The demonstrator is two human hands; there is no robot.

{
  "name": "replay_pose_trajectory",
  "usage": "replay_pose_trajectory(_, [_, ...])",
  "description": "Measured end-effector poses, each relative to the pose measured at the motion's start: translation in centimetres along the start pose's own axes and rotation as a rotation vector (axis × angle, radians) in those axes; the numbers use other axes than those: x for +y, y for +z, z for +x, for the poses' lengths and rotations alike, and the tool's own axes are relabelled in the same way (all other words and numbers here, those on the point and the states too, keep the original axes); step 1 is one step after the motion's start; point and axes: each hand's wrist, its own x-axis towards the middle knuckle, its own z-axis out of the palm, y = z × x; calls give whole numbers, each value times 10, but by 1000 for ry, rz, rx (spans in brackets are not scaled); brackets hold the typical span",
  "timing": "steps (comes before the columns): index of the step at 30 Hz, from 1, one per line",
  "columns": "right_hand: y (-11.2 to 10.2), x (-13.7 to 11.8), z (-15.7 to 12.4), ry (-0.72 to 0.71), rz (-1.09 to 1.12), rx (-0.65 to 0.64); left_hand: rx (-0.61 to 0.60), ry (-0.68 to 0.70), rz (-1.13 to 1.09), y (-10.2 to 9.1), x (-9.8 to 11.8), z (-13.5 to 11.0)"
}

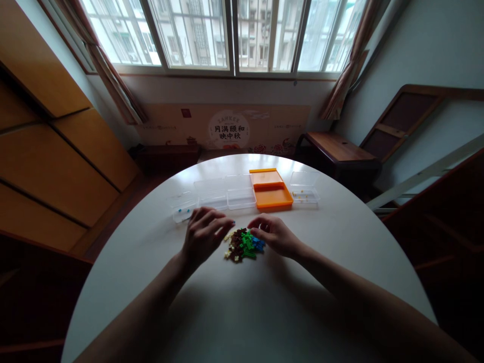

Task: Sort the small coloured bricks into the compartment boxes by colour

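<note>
A heap of small plastic building bricks [247, 244], brown, green, blue and pale yellow, lies on the white table. My left hand [204, 233] is above the heap's left side, its fingers pinched on a tiny blue brick [233, 223]. On the heap's right edge, close to the green and blue bricks, is my right hand [275, 235]. Its fingers are curled in toward the thumb, and whatever they hold is too small to make out. Behind the left hand, a clear plastic box [176, 217] holds a few blue bricks.
An orange box [274, 205] with its lid folded back stands beyond the heap. Clear boxes [242, 205] sit left of it, and another clear box [315, 203] with several yellow bricks sits to the right. The round table [340, 302] curves away toward a wooden chair [340, 146].
</note>
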Motion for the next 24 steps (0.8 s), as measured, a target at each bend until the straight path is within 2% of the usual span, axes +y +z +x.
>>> replay_pose_trajectory(5, [-11, 12, 4, -19, -227, 74, 305, -332, 221, -14, -41, -8])
replay_pose_trajectory(10, [-20, 21, 6, -20, -304, 108, 374, -536, 341, -23, -68, -17])
replay_pose_trajectory(17, [-23, 22, 7, -6, -340, 101, 372, -584, 360, -21, -73, -20])
replay_pose_trajectory(24, [-26, 22, 7, -29, -354, 23, 322, -456, 342, -19, -56, -15])
